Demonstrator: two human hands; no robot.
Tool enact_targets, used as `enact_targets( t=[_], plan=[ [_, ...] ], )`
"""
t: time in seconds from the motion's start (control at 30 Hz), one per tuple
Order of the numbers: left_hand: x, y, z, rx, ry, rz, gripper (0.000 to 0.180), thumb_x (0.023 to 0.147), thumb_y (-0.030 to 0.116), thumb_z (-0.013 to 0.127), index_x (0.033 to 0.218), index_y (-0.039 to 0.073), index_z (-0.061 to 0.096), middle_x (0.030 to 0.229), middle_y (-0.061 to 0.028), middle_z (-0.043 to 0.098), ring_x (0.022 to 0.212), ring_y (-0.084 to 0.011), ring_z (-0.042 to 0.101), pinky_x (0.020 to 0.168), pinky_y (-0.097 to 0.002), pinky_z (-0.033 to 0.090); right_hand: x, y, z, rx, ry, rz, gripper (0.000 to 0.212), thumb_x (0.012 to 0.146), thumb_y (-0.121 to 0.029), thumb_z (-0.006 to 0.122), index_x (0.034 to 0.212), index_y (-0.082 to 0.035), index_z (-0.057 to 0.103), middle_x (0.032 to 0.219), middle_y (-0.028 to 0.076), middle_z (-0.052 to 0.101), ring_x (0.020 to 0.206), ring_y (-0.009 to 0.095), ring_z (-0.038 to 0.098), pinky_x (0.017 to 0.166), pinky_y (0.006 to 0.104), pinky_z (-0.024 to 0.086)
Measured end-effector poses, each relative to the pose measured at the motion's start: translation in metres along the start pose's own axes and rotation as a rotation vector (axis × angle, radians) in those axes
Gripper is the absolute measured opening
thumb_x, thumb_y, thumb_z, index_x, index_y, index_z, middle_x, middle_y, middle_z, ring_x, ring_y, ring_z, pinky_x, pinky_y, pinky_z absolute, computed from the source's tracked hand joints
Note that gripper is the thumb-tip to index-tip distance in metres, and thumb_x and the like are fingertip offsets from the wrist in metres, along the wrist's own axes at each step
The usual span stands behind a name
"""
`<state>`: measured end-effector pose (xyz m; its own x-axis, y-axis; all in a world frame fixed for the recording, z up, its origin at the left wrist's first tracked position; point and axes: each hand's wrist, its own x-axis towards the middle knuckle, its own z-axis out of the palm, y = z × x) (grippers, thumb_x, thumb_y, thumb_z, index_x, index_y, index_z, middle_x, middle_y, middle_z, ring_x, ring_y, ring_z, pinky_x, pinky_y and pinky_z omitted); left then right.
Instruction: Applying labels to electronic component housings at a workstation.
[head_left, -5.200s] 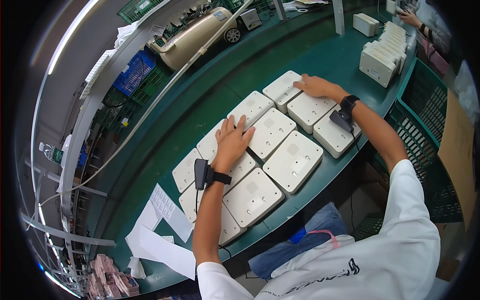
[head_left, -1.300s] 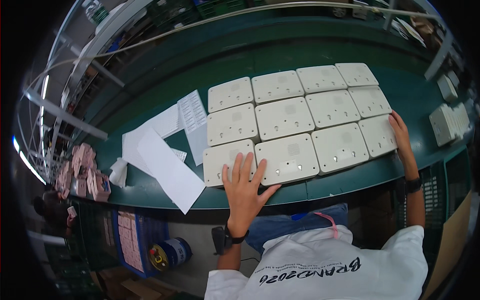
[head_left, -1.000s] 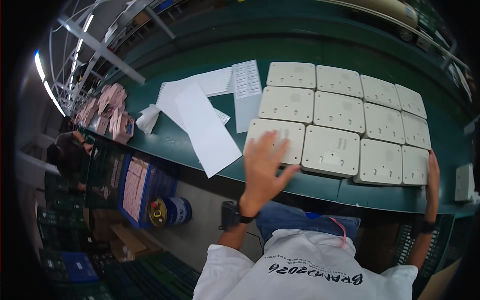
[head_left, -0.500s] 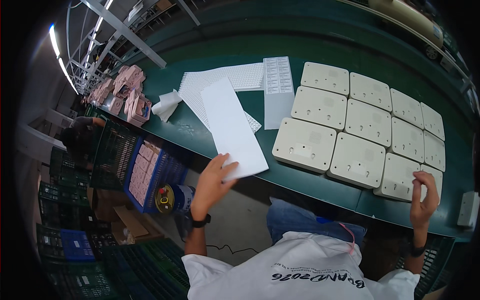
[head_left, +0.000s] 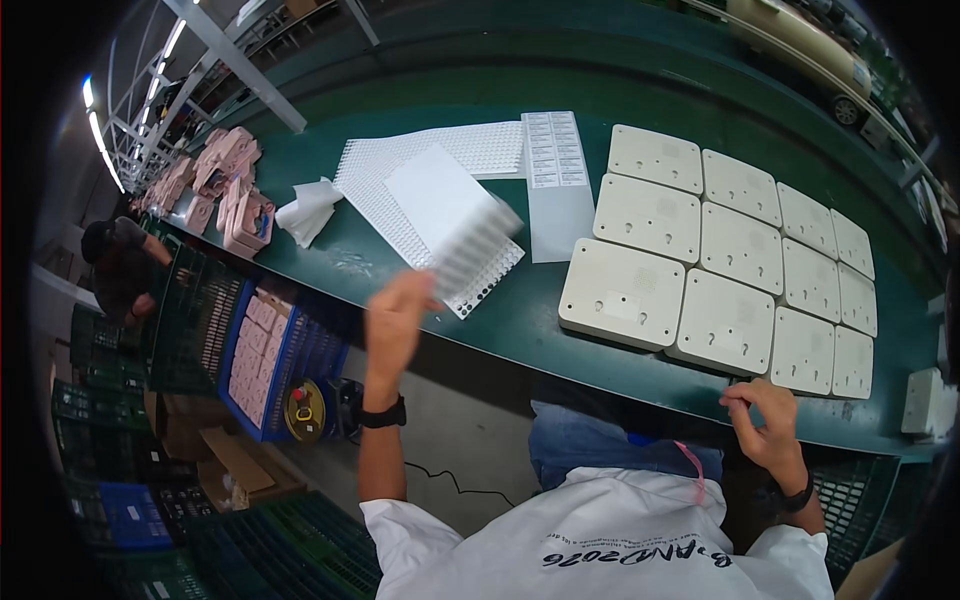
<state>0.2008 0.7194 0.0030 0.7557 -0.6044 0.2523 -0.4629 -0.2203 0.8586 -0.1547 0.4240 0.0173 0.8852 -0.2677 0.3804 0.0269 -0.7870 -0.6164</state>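
Note:
My left hand (head_left: 395, 320) is at the table's front edge, fingers blurred, close to the lower end of a white sheet (head_left: 430, 195). That sheet's near end is lifted and smeared by motion, showing a dotted pattern. Beneath it lie white sheets with rows of small round dots (head_left: 375, 190). My right hand (head_left: 768, 422) is closed, thumb and fingertips together, at the table edge below the cream plastic housings (head_left: 622, 295); anything in its fingers is too small to make out. Several of these housings lie in rows on the green table (head_left: 480, 335).
A label sheet (head_left: 556, 185) lies between the dotted sheets and the housings. Crumpled white paper (head_left: 307, 210) and pink plastic parts (head_left: 228, 165) are at the left. Below stand a blue crate (head_left: 300, 350) of pink parts and a tin (head_left: 305, 410). Another person (head_left: 118, 265) is at far left.
The white sheet's near end has lifted and curled away from my left hand, uncovering more dotted sheet. My right hand has moved left off the housings to the table edge, its fingers closing.

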Motion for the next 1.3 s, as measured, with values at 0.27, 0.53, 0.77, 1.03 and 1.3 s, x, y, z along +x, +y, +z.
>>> enact_targets(
  t=[0.27, 0.53, 0.77, 1.03, 1.3],
  plan=[
    [0.057, 0.012, 0.021, 0.406, -0.367, -0.054, 0.044, 0.103, 0.036, 0.055, 0.088, -0.001, 0.073, 0.094, -0.021, 0.073, 0.083, -0.0363, 0.07, 0.076, -0.041, 0.053, 0.009, -0.002, 0.008, 0.05, 0.02, 0.073, 0.012, 0.084, 0.004, 0.066, 0.094, -0.001, 0.068, 0.078, 0.009, 0.072, 0.063, 0.021, 0.067, 0.06, 0.0299, 0.05],
    [0.188, -0.034, 0.149, 0.949, -0.068, 0.062, 0.073, 0.081, 0.056, 0.074, 0.121, -0.003, 0.057, 0.107, -0.0264, 0.07, 0.1, -0.0401, 0.069, 0.083, -0.0495, 0.055, -0.01, -0.007, 0.031, 0.119, -0.09, 0.042, 0.012, 0.087, 0.004, 0.067, 0.098, 0.001, 0.069, 0.078, 0.011, 0.072, 0.063, 0.018, 0.069, 0.059, 0.028, 0.052],
    [0.205, -0.048, 0.155, 0.557, -0.193, 0.004, 0.069, 0.078, 0.05, 0.078, 0.115, -0.005, 0.059, 0.105, -0.0282, 0.067, 0.099, -0.0456, 0.067, 0.086, -0.0521, 0.055, -0.051, 0.005, 0.042, 0.354, 0.028, 0.341, 0.008, 0.093, 0.001, 0.064, 0.1, 0.003, 0.068, 0.079, 0.01, 0.073, 0.066, 0.013, 0.069, 0.06, 0.0258, 0.054],
    [0.192, -0.023, 0.172, 0.792, -0.05, -0.034, 0.066, 0.08, 0.046, 0.078, 0.116, -0.006, 0.059, 0.115, -0.0328, 0.062, 0.108, -0.0467, 0.064, 0.089, -0.0468, 0.055, -0.062, 0.004, 0.062, 0.481, 0.034, 0.406, 0.008, 0.095, 0.0, 0.062, 0.1, 0.004, 0.066, 0.083, 0.01, 0.072, 0.07, 0.012, 0.067, 0.063, 0.0247, 0.054],
    [0.177, -0.072, 0.059, 0.641, 0.482, 0.41, 0.063, 0.087, 0.048, 0.074, 0.122, -0.003, 0.062, 0.121, -0.022, 0.062, 0.118, -0.0389, 0.056, 0.103, -0.048, 0.044, -0.071, 0.013, 0.053, 0.407, 0.123, 0.411, 0.008, 0.095, 0.0, 0.062, 0.099, 0.004, 0.066, 0.082, 0.01, 0.072, 0.068, 0.012, 0.066, 0.062, 0.0243, 0.053]
  ],
)
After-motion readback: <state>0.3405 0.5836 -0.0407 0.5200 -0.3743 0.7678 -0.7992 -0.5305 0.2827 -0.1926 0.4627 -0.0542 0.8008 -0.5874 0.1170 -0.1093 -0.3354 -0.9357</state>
